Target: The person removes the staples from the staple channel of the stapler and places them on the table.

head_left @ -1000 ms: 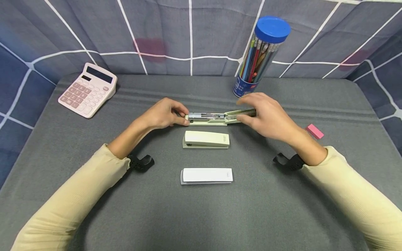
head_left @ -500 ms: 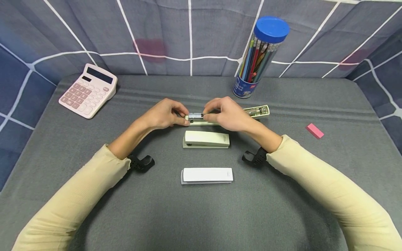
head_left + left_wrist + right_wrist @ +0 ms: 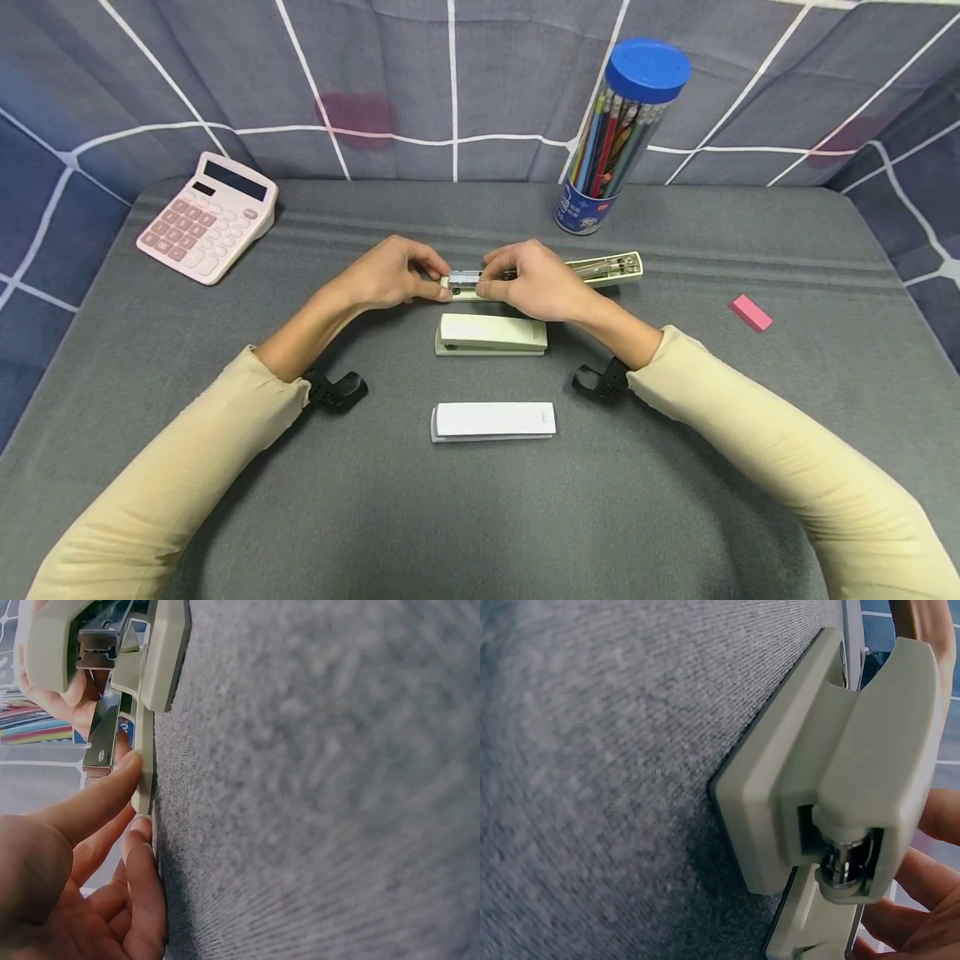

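Note:
A pale green stapler with its top swung back lies farthest from me, its metal magazine exposed. My left hand holds the left end of its base, and in the left wrist view the thumb lies on the base. Over the middle of this stapler, my right hand pinches at the magazine with thumb and forefinger; what lies between those fingertips is hidden. A second pale green stapler, closed, sits just nearer; it fills much of the right wrist view, partly in front of my right fingers.
Nearer to me lies a closed white stapler. A pink calculator stands at the back left, a blue-lidded tub of pencils at the back right. A pink eraser rests on the grey cloth to the right.
My right hand has moved left from the stapler's swung-back top to its magazine, then slightly farther left. My left hand has stayed on the base's end.

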